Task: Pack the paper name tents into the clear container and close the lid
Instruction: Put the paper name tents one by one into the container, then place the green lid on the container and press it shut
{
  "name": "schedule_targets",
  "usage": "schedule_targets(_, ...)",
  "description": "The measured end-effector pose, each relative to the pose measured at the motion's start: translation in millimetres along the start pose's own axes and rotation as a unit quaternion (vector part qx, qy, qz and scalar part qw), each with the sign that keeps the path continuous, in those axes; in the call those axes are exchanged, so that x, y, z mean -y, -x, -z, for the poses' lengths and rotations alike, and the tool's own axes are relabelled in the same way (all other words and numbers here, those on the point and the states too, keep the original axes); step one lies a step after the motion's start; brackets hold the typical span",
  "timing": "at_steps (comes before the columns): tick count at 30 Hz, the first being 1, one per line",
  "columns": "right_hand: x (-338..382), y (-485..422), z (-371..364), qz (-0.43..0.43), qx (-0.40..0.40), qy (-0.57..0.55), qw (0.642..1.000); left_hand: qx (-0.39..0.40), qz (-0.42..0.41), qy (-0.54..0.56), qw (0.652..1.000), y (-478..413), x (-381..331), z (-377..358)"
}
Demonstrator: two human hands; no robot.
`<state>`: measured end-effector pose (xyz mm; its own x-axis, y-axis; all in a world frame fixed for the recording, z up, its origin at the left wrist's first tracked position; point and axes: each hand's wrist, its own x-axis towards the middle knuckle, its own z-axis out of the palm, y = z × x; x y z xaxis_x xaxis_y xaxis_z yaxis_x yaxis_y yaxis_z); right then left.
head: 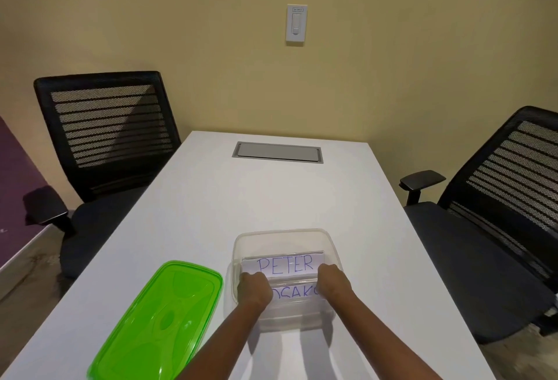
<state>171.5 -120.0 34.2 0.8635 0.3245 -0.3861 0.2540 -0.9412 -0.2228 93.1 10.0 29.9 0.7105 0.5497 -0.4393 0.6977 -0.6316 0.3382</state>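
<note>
While both hands reach into the tub [238, 247], I see it sitting open on the white surface [211, 198], near the front edge. Taking the tub as my landmark: two tents lie inside it. The PETER tent [285, 264] lies across the middle, lettering in blue and facing up. The second tent [294, 294] sits on the near side of PETER, touching it; only part of its lettering shows between my hands, so I cannot read the full name.

My left hand [253, 287] is inside the tub at the left end of the tents, fingers curled down and pressed on the paper. My right hand [332, 281] is at the right end, curled the same way. Each grip is closed down onto the tents' ends, though I cannot tell whether the fingers pinch the paper or merely press it flat.

The green lid [157, 322] lies flat on the surface just left of the tub, apart from it, running at a slant toward the front edge. Beyond the tub, well apart, a grey hatch [277, 152] is set in the surface. A black chair [105, 138] stands to the tub's far left, another chair [498, 213] to its right.
</note>
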Motion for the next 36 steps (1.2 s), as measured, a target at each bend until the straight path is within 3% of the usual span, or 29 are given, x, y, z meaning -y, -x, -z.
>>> schedule_targets(4, 1, 9, -1, 0.022, -0.064, 0.013, 0.998, -0.064, -0.047, 0.03, 0.996, 2, 6, 5)
schedule_targets(9, 21, 25, -8, 0.081, -0.169, -0.072, 0.98, -0.229, -0.131, 0.059, 0.963, 15, 28, 14)
schedule_targets(13, 48, 44, -19, 0.156, -0.214, -0.118, 0.957, -0.298, -0.133, 0.101, 0.94, 20, 57, 12)
schedule_targets(16, 65, 60, -37, 0.211, -0.215, -0.135, 0.944, -0.275, -0.075, 0.114, 0.952, 24, 84, 6)
schedule_targets(20, 84, 75, -71, 0.281, -0.182, -0.137, 0.932, -0.169, 0.024, 0.029, 0.985, 32, 122, -5)
schedule_targets(24, 96, 84, -107, 0.279, -0.109, -0.082, 0.95, -0.103, 0.052, -0.004, 0.993, 41, 153, -22)
schedule_targets(29, 99, 95, -143, 0.243, -0.027, 0.003, 0.97, -0.097, 0.048, -0.042, 0.993, 55, 176, -43)
schedule_targets(33, 94, 105, -159, 0.23, 0.006, 0.05, 0.972, -0.187, 0.028, -0.078, 0.979, 63, 187, -49)
schedule_targets(36, 90, 109, -163, 0.236, 0.015, 0.064, 0.97, -0.182, 0.018, -0.063, 0.981, 71, 187, -48)
